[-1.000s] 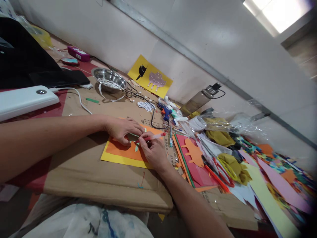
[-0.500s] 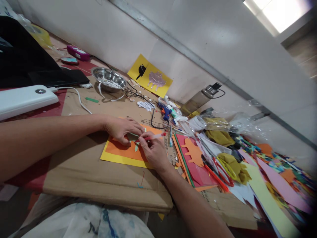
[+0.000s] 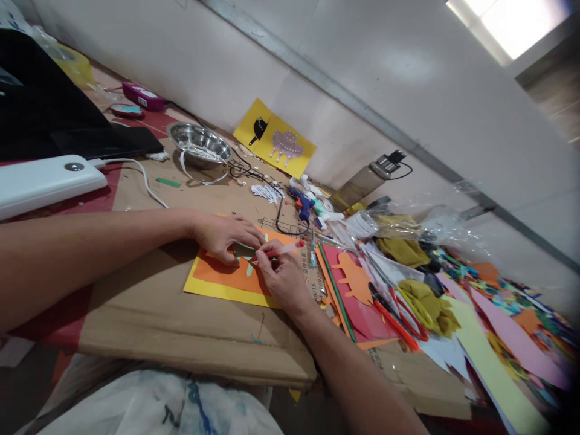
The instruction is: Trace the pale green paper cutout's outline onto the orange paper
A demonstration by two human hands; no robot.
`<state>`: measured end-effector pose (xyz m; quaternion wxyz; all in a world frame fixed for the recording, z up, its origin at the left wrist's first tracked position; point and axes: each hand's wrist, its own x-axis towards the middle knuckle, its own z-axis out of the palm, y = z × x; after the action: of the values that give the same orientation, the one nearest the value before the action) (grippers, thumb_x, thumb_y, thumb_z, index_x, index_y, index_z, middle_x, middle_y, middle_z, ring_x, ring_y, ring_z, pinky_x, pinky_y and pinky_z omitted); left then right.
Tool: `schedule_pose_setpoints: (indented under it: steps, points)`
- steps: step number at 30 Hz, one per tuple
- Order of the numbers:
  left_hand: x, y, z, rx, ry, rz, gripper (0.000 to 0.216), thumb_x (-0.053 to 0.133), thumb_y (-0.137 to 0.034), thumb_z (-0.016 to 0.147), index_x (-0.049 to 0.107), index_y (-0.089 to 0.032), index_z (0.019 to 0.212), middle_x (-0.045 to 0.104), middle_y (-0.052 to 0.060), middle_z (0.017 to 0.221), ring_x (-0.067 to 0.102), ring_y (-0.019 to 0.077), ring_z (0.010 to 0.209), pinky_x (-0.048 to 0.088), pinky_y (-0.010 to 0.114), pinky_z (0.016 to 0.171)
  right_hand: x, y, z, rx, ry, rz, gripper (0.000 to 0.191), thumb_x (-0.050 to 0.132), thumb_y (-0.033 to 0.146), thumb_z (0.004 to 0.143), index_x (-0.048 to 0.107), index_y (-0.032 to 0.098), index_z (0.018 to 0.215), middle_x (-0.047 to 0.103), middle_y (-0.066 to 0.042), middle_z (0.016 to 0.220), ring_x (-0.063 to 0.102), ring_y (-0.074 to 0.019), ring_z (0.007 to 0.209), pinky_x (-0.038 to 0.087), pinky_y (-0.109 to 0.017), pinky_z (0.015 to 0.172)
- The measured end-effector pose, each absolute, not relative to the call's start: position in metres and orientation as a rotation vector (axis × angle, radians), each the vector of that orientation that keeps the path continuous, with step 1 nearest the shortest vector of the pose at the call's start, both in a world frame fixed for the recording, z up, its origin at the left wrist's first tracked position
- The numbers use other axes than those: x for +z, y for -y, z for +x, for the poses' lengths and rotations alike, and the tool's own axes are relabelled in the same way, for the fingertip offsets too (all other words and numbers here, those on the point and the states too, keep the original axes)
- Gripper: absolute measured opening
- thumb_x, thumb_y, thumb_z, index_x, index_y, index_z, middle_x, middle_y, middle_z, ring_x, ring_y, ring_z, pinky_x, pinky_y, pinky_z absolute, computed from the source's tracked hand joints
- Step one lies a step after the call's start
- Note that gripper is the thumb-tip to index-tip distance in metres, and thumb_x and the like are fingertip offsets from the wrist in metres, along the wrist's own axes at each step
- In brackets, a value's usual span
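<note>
orange paper (image 3: 222, 275) lies flat; the left hand (image 3: 226, 237) rests on it, fingers extended; the right hand (image 3: 283, 272) is pinched, at four o'clock from a part-covered green cutout (image 3: 244, 250); the red pen (image 3: 286, 248) it grips slants between two and three o'clock, tip beside the cutout.

2 bare forearms (image 3: 99, 257) angled inward, left grip (image 3: 227, 237) palm-down, right grip (image 3: 284, 279) in a thumb-and-finger pinch just beside it.
</note>
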<state>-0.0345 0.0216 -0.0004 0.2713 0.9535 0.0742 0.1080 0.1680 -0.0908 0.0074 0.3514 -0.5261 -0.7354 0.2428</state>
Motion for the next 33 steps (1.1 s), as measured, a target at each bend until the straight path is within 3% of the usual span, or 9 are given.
schedule_pose_setpoints:
  steps: [33]
  points:
    - [0.0009, -0.0233, -0.0359, 0.254, -0.2, 2.556, 0.052, 0.07, -0.029, 0.08, 0.071, -0.019, 0.131, 0.064, 0.016, 0.152, 0.052, 0.0354, 0.147, 0.028, 0.048, 0.128, 0.0082, 0.0924, 0.1682, 0.678, 1.895, -1.352, 0.024, 0.055, 0.044, 0.095, 0.06, 0.025, 0.081, 0.059, 0.002, 0.062, 0.053, -0.0153, 0.053, 0.042, -0.027, 0.053]
